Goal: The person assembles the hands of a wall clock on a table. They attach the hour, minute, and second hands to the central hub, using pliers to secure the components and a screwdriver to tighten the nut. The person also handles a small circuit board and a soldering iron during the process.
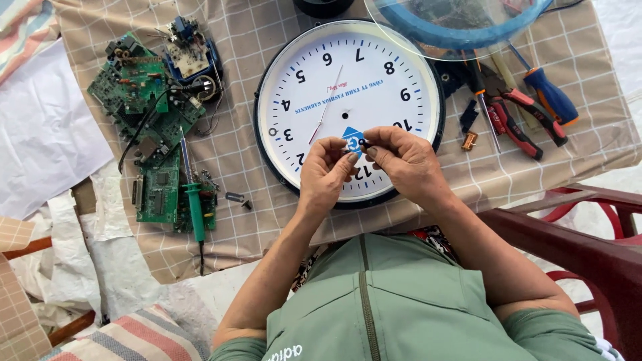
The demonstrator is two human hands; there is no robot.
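Observation:
A round wall clock (pixel 401 73) with a white face and dark rim lies flat on the checked cloth, its glass cover off. Both my hands hover over its near edge. My left hand (pixel 324 172) and my right hand (pixel 404 160) pinch a tiny dark part (pixel 361 142) between their fingertips, just above the blue mark on the dial. A thin red second hand (pixel 326 107) lies on the face. The clock's centre hole (pixel 346 115) is bare.
Green circuit boards (pixel 144 107) and a green-handled soldering iron (pixel 194 207) lie at left. Red-handled pliers (pixel 518 113) and a blue-orange screwdriver (pixel 548 97) sit at right. A blue-rimmed clear cover (pixel 461 30) lies at the top. A red chair (pixel 588 241) stands at right.

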